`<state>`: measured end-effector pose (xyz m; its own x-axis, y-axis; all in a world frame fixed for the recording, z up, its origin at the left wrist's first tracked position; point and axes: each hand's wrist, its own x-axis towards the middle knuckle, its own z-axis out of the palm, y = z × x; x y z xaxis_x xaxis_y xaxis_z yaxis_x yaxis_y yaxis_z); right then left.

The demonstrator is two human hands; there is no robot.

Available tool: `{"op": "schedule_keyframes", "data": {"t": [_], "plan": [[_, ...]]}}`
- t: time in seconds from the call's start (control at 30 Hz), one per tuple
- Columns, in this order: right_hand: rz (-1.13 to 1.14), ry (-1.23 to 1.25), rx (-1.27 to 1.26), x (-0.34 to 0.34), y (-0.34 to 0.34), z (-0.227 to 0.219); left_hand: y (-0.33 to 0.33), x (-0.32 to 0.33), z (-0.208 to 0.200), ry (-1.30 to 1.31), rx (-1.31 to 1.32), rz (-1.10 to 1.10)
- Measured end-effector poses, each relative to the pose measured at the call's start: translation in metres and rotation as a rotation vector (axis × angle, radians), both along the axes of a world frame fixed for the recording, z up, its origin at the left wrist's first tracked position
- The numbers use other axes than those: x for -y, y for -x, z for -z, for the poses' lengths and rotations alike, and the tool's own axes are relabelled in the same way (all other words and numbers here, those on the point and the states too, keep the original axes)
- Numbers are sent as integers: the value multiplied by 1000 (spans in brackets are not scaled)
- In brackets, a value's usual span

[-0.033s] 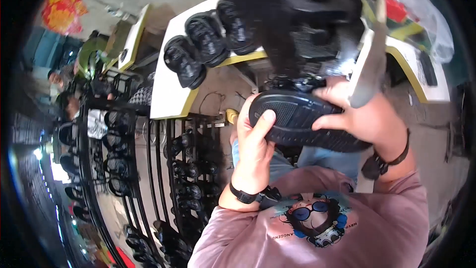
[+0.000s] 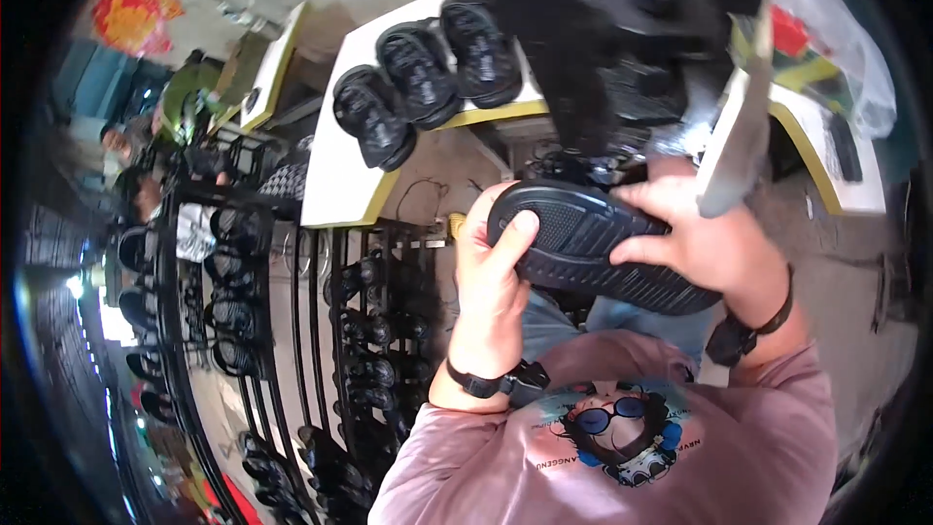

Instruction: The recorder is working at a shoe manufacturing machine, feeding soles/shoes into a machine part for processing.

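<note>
A black shoe [image 2: 598,248] is held between my two hands in front of my body, its ridged sole turned up toward me. My left hand [image 2: 501,258] grips its left end, the thumb pressed on the textured sole and the other fingers mostly hidden beneath. On the right, my right hand [image 2: 685,233] clasps the shoe by its far edge, with thumb and fingers bent over the sole. Just beyond the shoe stands a dark machine [image 2: 641,87], partly blurred, with metal parts close to my right hand.
Several black slip-on shoes [image 2: 418,73] lie on a white table [image 2: 330,170] with a yellow edge. At left, black metal racks [image 2: 282,331] hold many shoes. A pale, blade-like bar [image 2: 743,136] juts down near my right hand. Another white table [image 2: 870,170] stands at right, with a clear plastic bag [image 2: 836,39].
The shoe has tilted slightly, its right end lower and nearer to me. Both hands keep their hold. The surroundings have shifted a little in the picture.
</note>
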<state>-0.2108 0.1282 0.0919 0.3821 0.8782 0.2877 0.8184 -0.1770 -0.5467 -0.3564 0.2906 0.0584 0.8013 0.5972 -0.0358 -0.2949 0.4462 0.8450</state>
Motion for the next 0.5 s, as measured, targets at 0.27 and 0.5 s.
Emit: {"op": "schedule_keyframes", "data": {"t": [0.27, 0.5], "plan": [[106, -104, -352, 8, 20, 106, 76, -82, -11, -1480, -149, -973], [10, -137, -480, -18, 21, 93, 68, -223, 64, -1539, -1475, -363]]}}
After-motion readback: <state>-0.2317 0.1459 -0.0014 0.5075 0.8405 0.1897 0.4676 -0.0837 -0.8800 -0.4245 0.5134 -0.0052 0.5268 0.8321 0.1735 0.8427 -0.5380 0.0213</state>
